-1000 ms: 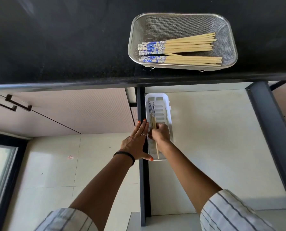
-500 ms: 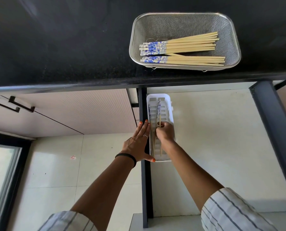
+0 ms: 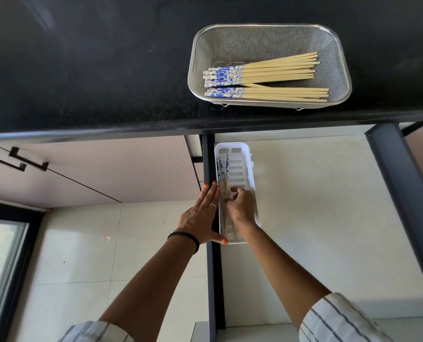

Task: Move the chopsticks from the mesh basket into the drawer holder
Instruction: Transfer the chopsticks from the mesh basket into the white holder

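Head view: on the black counter point(image 3: 82, 77), well beyond both hands, the mesh basket point(image 3: 341, 58) holds a pile of chopsticks point(image 3: 274, 77), blue-patterned ends leftward. Below, the white drawer holder point(image 3: 242, 154) carries a few chopsticks in the holder point(image 3: 224, 174) along its left side. The right hand point(image 3: 240, 206) is inside it, fingers curled onto those sticks. The left hand point(image 3: 201, 215) lies flat, fingers straight, against the holder's left wall.

I am lowering the held chopsticks point(image 3: 223, 180) flat into the white drawer holder point(image 3: 251, 169) (they stood tilted a second ago), my right hand point(image 3: 240, 206) now uncurling over them.
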